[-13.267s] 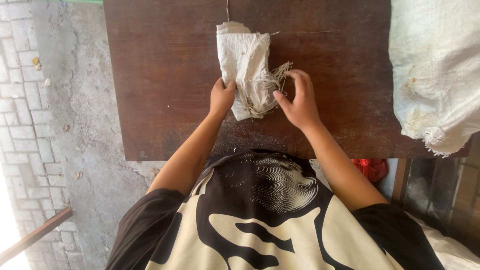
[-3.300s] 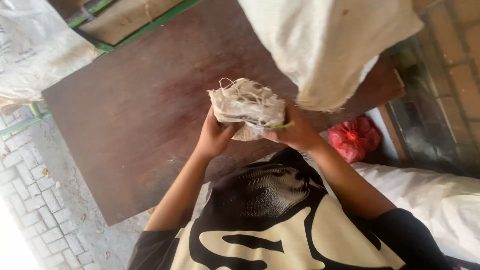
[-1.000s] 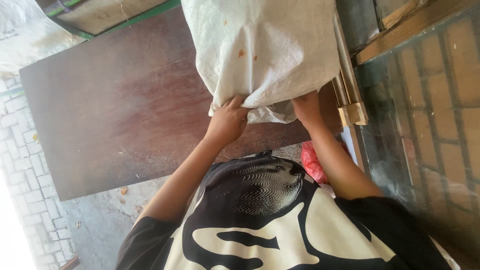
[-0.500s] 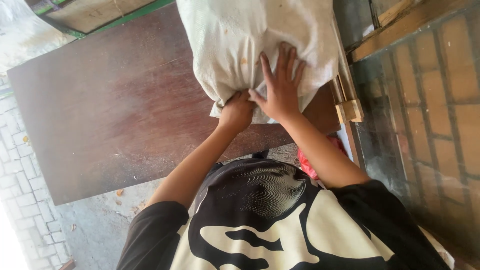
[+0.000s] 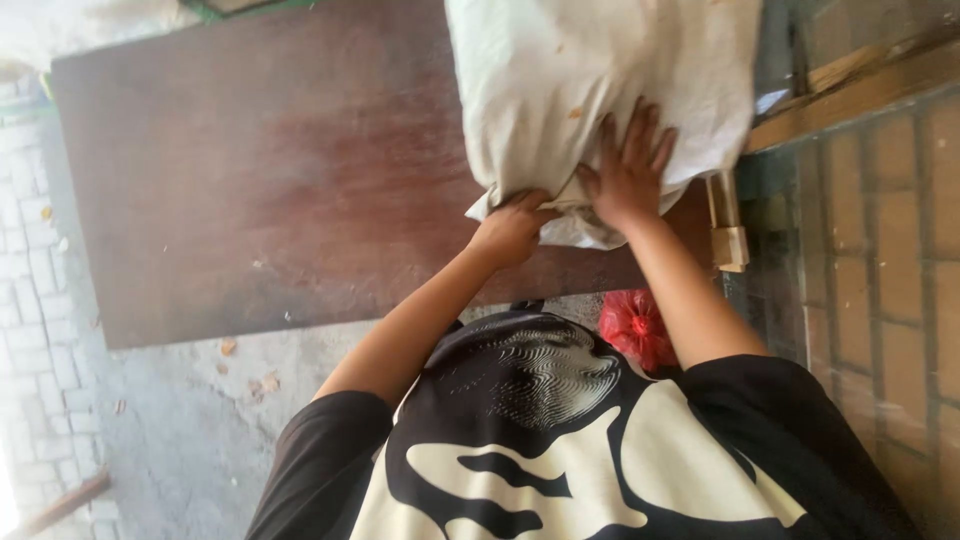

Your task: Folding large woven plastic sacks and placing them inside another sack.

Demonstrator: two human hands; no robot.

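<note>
A bulky white sack (image 5: 590,90) of coarse woven fabric fills the upper centre and upper right of the frame, lying on the right end of a dark brown wooden board (image 5: 270,190). The cloth is crumpled into soft folds and speckled with a few small tan flecks. Its lower edge bunches into a thick, rumpled hem that overhangs the near edge of the board.

The right hand (image 5: 630,170) lies flat on the sack, palm down, fingers spread apart and pressing into the fabric just above the hem. The left hand (image 5: 510,225) sits just beside it, lower and to the left, curled into a fist with the fingers tucked into the bunched lower edge of the sack, pinching the cloth. The two hands almost touch.

The board is smooth and worn, its reddish-brown surface showing paler scuffed patches toward the middle. Below it, at lower left, lies rough grey concrete floor (image 5: 180,420) scattered with small dry chips, bordered on the far left by pale paving bricks (image 5: 30,300). A crinkled red plastic bag (image 5: 635,325) shows under the right forearm. On the right edge stands a brick wall (image 5: 890,250) with a pale wooden batten (image 5: 850,90) crossing its top.
</note>
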